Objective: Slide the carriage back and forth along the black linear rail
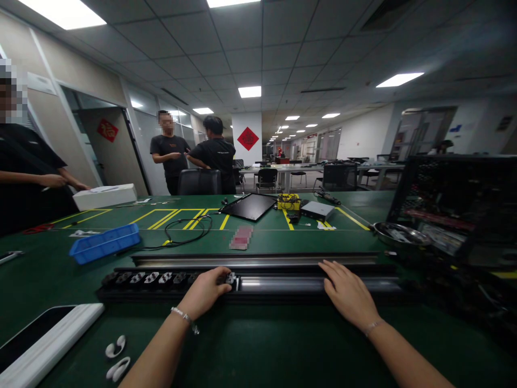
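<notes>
A long black metal channel lies across the green table in front of me. Several small black-and-silver parts sit in a row along its left half. My left hand is closed over the right end of that row, its thumb and fingers around a small black-and-silver part, mostly hidden by the fingers. On the right half of the channel, my right hand rests with fingers stretched out, holding nothing. Just behind runs a second long metal rail, parallel to the channel.
A blue bin, a black cable, a black panel and a grey box lie beyond. Right stand a metal bowl and an open computer case. Near left lie earbuds and a white-edged device.
</notes>
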### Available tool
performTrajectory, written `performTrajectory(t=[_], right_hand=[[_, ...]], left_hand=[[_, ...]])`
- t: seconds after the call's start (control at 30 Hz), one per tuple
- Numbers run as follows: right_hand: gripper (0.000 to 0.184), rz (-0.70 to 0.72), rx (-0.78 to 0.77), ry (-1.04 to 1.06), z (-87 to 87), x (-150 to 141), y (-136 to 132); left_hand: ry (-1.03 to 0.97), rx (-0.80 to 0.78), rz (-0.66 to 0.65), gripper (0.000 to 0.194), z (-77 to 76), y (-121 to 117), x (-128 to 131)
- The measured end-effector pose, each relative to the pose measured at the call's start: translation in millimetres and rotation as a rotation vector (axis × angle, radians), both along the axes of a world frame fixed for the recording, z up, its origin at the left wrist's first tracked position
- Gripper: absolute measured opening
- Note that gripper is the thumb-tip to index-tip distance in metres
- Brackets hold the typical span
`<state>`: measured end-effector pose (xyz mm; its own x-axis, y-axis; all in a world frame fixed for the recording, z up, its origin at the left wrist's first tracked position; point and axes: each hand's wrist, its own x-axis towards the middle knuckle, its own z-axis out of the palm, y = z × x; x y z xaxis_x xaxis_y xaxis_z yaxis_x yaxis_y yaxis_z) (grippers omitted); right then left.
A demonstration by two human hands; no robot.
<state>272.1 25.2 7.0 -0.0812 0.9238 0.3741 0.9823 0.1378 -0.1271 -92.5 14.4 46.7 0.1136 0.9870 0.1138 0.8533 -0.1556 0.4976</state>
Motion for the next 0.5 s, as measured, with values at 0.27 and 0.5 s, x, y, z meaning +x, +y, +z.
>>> performTrajectory(t=[0.27,0.5], right_hand=[[0.049,-0.013,-0.015,-0.008,5.1,-3.4,-3.7],[0.047,0.0,0.027,-0.005,1.3,-1.7,-1.7]], left_hand=[[-0.056,-0.023,-0.013,0.034,-1.9,-0.3,6.6],[0.004,-0.051,0.045,0.018,-6.9,2.8,4.9]])
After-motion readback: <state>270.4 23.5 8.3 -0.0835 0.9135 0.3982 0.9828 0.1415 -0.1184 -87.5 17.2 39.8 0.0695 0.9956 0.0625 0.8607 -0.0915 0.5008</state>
